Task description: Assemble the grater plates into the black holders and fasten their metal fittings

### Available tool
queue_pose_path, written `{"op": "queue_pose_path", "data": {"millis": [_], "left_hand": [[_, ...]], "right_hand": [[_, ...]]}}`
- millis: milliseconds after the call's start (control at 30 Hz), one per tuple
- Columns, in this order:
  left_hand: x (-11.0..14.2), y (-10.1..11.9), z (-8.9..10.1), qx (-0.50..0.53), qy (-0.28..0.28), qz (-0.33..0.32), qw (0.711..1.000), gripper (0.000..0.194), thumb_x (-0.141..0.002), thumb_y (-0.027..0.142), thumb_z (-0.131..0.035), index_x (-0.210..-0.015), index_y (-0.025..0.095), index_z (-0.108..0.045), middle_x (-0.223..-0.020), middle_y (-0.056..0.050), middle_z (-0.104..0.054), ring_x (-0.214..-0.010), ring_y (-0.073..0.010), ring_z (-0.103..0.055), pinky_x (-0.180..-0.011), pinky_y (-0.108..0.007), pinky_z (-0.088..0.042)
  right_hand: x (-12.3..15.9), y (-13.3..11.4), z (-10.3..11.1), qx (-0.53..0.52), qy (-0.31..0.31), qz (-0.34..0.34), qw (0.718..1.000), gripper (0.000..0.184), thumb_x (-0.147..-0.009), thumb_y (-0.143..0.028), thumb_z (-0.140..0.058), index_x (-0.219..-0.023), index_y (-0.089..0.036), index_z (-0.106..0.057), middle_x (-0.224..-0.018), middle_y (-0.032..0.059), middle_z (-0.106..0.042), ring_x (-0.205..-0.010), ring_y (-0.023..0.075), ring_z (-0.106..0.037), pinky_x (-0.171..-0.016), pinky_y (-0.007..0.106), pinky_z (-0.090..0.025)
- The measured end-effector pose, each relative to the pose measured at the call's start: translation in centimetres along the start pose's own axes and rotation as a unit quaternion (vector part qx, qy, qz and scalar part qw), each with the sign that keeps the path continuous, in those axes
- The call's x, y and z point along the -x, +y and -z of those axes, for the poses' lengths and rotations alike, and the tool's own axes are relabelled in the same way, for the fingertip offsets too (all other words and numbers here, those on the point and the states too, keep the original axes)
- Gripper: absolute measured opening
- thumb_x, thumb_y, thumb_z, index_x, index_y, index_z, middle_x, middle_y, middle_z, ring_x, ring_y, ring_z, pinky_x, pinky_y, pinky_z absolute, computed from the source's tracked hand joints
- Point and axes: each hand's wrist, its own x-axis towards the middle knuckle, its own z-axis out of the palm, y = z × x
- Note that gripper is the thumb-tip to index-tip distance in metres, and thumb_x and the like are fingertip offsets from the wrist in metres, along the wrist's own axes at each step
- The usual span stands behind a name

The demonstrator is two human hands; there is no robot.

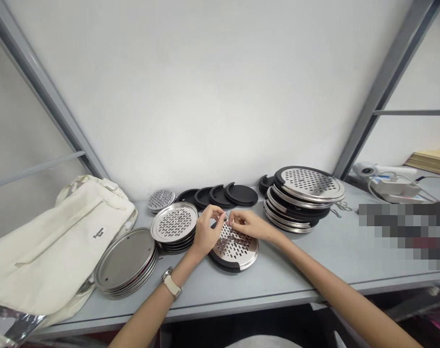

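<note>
A round metal grater [237, 249] with a black rim piece [225, 263] lies on the table in front of me. Over its far edge, my left hand [207, 232] and my right hand [252, 224] are close together, fingertips pinched. Whatever small thing the fingers hold is too small to make out. Just left of my left hand is a stack topped by another grater disc [175, 222]. Behind my hands lie several black round covers [242, 194] with notched rims, overlapping in a row.
Plain metal discs [127, 258] are stacked at left beside a cream bag [56, 237]. A tall stack of graters [310, 182] stands at right, with wire hooks [340, 207] beside it. Farther right are a white device [386, 179] and cables. A small grater [161, 199] sits near the wall.
</note>
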Motion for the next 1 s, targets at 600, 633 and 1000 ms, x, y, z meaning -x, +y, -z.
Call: {"op": "queue_pose_path", "data": {"millis": [600, 633, 1000], "left_hand": [[0.3, -0.4, -0.3, -0.042, -0.045, -0.014, 0.998, 0.011, -0.089, 0.017, -0.048, -0.099, 0.019, -0.048, -0.091, -0.003, -0.053, -0.078, -0.0132, -0.054, -0.071, -0.026, -0.047], [0.3, -0.3, -0.2, -0.047, -0.053, -0.011, 0.997, 0.014, -0.088, 0.019, -0.049, -0.102, 0.019, -0.047, -0.093, -0.004, -0.052, -0.08, -0.0141, -0.055, -0.072, -0.028, -0.048], [0.7, 2.9, 1.1, -0.077, -0.377, -0.169, 0.907, 0.075, -0.064, 0.055, -0.072, -0.125, 0.02, -0.046, -0.121, -0.012, -0.051, -0.114, -0.0308, -0.047, -0.102, -0.044, -0.036]], "right_hand": [[0.0, -0.6, -0.2, 0.051, 0.051, 0.027, 0.997, 0.033, -0.095, -0.038, -0.037, -0.08, -0.017, -0.058, -0.068, -0.0003, -0.056, -0.063, 0.0124, -0.048, -0.061, 0.023, -0.035], [-0.1, -0.3, -0.1, 0.068, 0.081, 0.013, 0.994, 0.033, -0.095, -0.036, -0.038, -0.078, -0.017, -0.058, -0.069, 0.0005, -0.056, -0.065, 0.013, -0.049, -0.062, 0.024, -0.036], [-0.2, 1.9, 0.3, 0.101, 0.124, -0.126, 0.979, 0.031, -0.094, -0.032, -0.036, -0.067, -0.021, -0.046, -0.062, 0.0021, -0.056, -0.061, 0.016, -0.052, -0.061, 0.026, -0.034]]}}
